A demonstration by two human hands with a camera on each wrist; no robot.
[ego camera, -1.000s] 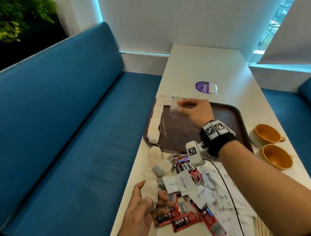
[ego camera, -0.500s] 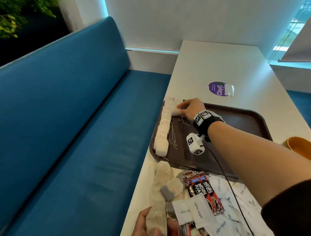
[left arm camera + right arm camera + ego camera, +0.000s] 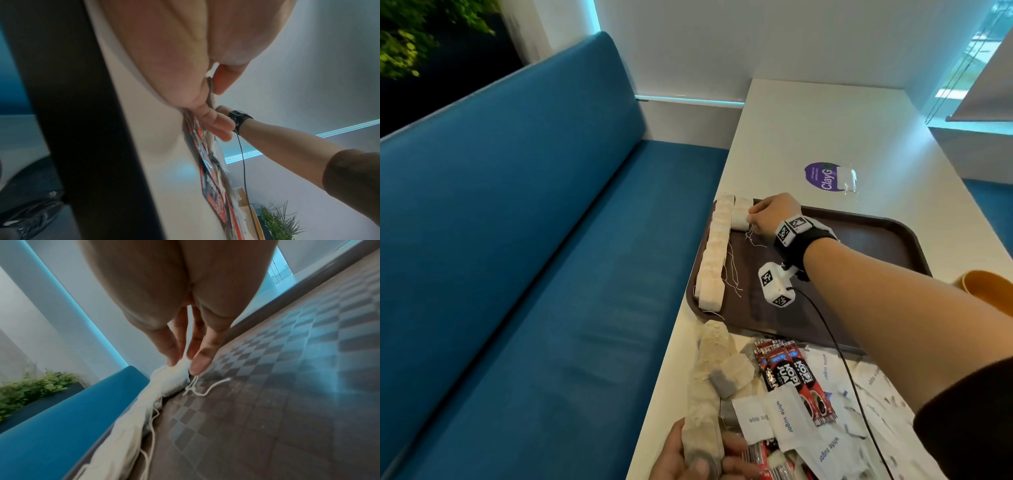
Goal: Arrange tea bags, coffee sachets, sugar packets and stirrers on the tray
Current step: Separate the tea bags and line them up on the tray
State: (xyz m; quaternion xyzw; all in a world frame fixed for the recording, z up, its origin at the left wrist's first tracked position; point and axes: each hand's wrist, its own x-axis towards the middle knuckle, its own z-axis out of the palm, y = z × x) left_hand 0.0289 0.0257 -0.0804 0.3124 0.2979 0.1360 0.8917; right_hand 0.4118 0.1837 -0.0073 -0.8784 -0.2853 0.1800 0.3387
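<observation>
One tea bag (image 3: 741,214) is being set at the far left corner of the tray (image 3: 876,240), just beside the row of bags (image 3: 714,253) along its left edge; the right hand (image 3: 774,214) pinches it between fingertips (image 3: 198,368) and looks about to let go. The left hand (image 3: 688,455) grips more tea bags (image 3: 703,394) at the near table edge, beside loose coffee sachets (image 3: 794,377) and sugar packets (image 3: 780,414). Next, I judge, release, then fetch another bag for this second row.

White table (image 3: 808,137), brown tray (image 3: 876,240), loose tea bags (image 3: 726,370), coffee sachets (image 3: 791,377), sugar packets (image 3: 784,414), purple sticker (image 3: 822,175)
</observation>
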